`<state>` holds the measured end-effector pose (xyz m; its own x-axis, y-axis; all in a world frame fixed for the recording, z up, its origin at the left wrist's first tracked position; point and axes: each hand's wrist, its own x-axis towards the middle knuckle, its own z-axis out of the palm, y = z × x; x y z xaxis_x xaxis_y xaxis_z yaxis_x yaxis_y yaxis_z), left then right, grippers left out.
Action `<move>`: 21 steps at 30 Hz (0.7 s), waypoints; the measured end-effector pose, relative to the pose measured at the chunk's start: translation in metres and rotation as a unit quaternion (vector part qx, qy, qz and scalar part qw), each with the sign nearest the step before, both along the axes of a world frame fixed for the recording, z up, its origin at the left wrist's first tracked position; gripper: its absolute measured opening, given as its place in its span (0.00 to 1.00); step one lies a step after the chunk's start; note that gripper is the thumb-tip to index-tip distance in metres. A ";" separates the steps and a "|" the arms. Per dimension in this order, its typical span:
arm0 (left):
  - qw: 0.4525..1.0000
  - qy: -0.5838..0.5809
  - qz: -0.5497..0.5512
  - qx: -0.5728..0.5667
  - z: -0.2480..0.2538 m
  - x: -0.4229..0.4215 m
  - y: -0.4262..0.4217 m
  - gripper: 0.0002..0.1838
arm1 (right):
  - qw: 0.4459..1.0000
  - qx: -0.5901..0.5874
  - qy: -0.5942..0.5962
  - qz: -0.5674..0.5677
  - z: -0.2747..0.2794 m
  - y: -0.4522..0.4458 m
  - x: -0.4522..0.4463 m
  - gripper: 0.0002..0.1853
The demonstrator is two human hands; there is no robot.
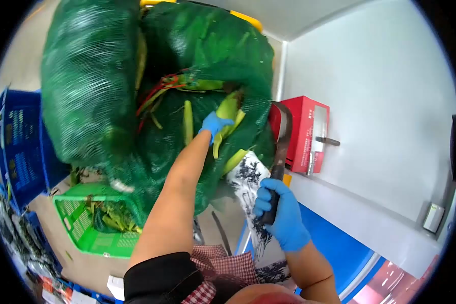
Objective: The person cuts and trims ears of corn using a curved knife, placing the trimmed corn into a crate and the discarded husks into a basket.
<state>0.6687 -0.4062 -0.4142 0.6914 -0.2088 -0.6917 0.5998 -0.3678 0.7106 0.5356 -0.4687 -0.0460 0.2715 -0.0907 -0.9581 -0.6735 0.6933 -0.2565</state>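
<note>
My left hand [217, 124], in a blue glove, reaches into an opened green mesh sack [162, 147] and has its fingers closed around a corn cob in its husk [228, 107]. Long pale green leaves [188, 121] lie beside it, and a tangle of red string [159, 92] is farther left. My right hand [281, 210], also gloved in blue, grips the black handle of a large knife [283, 137]. The knife's dark, curved blade points away from me, in front of a red box. A patterned white sleeve [251, 177] lies between the hands.
Another full green sack [91, 76] stands at the left. Below it are a green crate [93, 245] with leaves and a blue crate [23, 147]. The red box [301, 134] rests by the white wall [375, 91] at the right.
</note>
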 end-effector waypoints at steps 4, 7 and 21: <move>0.933 0.148 0.114 -0.307 0.100 -0.112 0.116 0.35 | 0.992 0.031 -0.085 0.084 -0.004 0.006 0.005 0.05; 0.862 0.252 0.195 -0.395 0.209 -0.212 0.215 0.37 | 0.953 0.012 -0.222 0.206 0.014 0.026 0.018 0.06; 0.905 -0.134 0.404 -0.002 0.451 -0.479 0.435 0.33 | 0.478 -0.289 -0.600 0.573 0.058 0.287 -0.138 0.10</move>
